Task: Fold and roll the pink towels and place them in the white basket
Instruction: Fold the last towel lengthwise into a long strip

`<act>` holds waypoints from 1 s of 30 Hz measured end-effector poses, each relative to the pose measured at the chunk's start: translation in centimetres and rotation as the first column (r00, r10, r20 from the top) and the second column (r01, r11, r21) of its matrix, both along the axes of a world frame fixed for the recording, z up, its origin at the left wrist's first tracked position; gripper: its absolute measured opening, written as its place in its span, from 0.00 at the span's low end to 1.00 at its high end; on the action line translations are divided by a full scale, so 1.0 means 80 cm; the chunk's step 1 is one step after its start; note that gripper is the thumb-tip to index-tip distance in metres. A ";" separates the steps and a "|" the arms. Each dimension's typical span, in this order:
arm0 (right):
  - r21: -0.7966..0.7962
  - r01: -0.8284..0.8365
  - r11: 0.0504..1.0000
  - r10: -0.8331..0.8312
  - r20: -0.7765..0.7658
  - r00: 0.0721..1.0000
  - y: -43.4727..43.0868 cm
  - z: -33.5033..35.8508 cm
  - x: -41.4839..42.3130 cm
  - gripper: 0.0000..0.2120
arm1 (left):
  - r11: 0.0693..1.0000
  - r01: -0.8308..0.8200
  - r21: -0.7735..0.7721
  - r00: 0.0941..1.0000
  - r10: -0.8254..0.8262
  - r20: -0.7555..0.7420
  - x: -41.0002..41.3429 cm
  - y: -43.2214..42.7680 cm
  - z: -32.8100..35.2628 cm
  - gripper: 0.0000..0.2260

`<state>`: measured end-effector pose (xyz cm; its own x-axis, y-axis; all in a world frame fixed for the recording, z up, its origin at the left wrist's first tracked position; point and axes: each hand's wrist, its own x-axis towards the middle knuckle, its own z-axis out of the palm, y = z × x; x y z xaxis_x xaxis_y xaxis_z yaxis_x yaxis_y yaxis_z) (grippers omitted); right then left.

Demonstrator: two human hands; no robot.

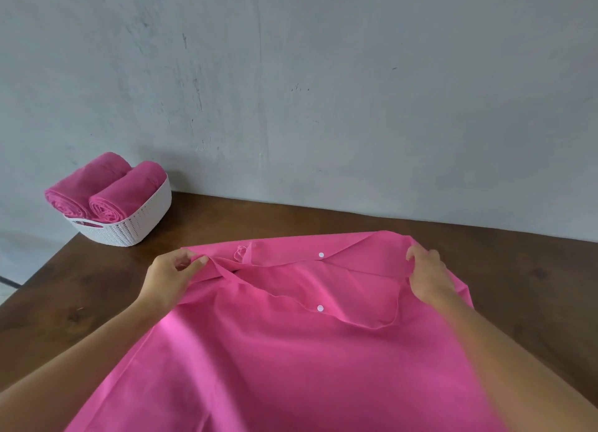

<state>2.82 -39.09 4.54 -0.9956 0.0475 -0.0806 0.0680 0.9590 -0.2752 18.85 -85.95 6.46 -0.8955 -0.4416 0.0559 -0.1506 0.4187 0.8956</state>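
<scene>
A large pink towel (275,350) with two white snap buttons lies spread over the wooden table, its near end running off the bottom of the frame. My left hand (171,279) pinches the towel's far left corner. My right hand (427,273) grips the far right part of the same edge, fingers curled into the cloth. The top layer sags loosely between my hands. At the table's far left corner stands the white basket (139,218), with two rolled pink towels (106,192) lying side by side in it.
The brown wooden table (517,269) runs up against a grey wall (323,91) at the back. Its left edge (38,269) drops off close to the basket. Bare wood shows between the basket and the towel, and right of the towel.
</scene>
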 end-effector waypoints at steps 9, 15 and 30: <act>0.289 0.007 0.957 -0.017 0.031 0.999 0.057 0.045 0.059 0.14 | 0.998 0.048 -0.032 0.999 -0.049 -0.019 0.012 -0.012 0.015 0.11; 0.234 0.140 0.962 -0.108 -0.143 0.984 0.086 0.068 0.123 0.20 | 0.998 0.055 -0.027 0.998 -0.055 -0.025 0.039 -0.026 0.024 0.09; 0.134 0.197 0.971 -0.150 -0.296 0.943 0.079 0.096 0.321 0.16 | 0.997 0.057 0.053 0.996 -0.054 -0.068 0.208 -0.075 0.053 0.03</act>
